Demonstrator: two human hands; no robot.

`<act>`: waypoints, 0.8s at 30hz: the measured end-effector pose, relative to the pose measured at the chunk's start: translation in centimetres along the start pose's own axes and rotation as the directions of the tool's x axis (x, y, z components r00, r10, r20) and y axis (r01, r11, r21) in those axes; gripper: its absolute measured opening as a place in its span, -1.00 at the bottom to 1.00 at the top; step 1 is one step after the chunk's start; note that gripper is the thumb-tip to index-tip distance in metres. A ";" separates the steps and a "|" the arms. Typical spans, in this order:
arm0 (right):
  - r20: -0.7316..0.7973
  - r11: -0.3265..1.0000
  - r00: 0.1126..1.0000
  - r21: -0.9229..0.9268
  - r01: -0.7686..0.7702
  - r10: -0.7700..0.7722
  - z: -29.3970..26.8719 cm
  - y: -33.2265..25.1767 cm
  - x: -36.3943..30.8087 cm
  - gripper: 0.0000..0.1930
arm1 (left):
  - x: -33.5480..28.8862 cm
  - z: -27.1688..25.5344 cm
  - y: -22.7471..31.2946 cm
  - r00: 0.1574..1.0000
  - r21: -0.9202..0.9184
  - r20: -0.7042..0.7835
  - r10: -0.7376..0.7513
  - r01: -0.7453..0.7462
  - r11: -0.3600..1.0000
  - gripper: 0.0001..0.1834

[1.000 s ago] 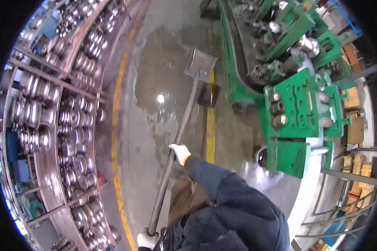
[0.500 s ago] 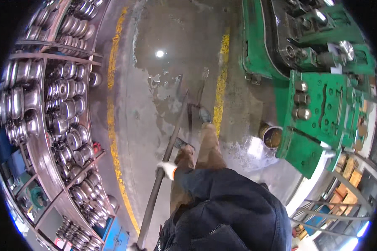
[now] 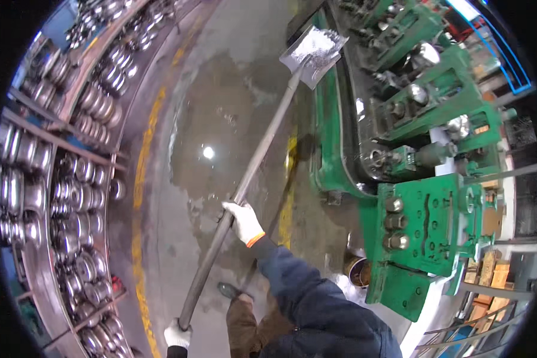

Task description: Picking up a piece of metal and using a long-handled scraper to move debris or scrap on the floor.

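A long-handled shovel (image 3: 269, 138) slants across the view, its wide metal blade (image 3: 296, 58) far off at the upper middle. A bright silvery patch covers the blade; whether it is glare or a load I cannot tell. My right hand (image 3: 243, 222), in a white glove with an orange cuff, is closed round the middle of the shaft. Down at the lower left, my left hand (image 3: 178, 334), also in a white glove, grips the shaft's rear end. The blade overlaps the far left side of the green machine (image 3: 331, 140); contact between them cannot be made out.
Metal racks (image 3: 45, 253) full of shiny rollers (image 3: 77, 235) line the left. Yellow lines (image 3: 138, 206) edge the walkway, where a wet patch (image 3: 212, 119) spreads. An open round container (image 3: 357, 271) stands by the green machine at right.
The shovel's blade has come into view at the upper middle, near the machine. My right hand has moved up and forward with the shaft, and my left hand now shows. The view has shifted.
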State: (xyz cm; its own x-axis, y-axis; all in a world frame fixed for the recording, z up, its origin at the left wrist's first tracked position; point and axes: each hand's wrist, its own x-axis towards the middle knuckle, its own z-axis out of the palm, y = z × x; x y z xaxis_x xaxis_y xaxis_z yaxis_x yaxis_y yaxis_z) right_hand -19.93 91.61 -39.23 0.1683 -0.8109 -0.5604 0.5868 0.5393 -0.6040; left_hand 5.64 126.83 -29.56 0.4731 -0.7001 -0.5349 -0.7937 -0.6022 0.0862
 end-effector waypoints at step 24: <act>0.014 0.573 0.588 0.211 -0.792 0.809 5.6 31.1 -18.9 -0.84 | -21.9 -24.8 -14.2 0.871 0.538 0.381 -0.310 0.064 0.840 -0.58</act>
State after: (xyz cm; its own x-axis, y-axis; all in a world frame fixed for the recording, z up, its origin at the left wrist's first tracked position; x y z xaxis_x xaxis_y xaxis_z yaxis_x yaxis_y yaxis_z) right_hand -0.39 122.43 -44.27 0.5843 -0.0441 -0.8104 0.3702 0.9031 0.2177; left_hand 15.99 141.20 1.77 0.5127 -0.2769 -0.8127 -0.8425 -0.3443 -0.4142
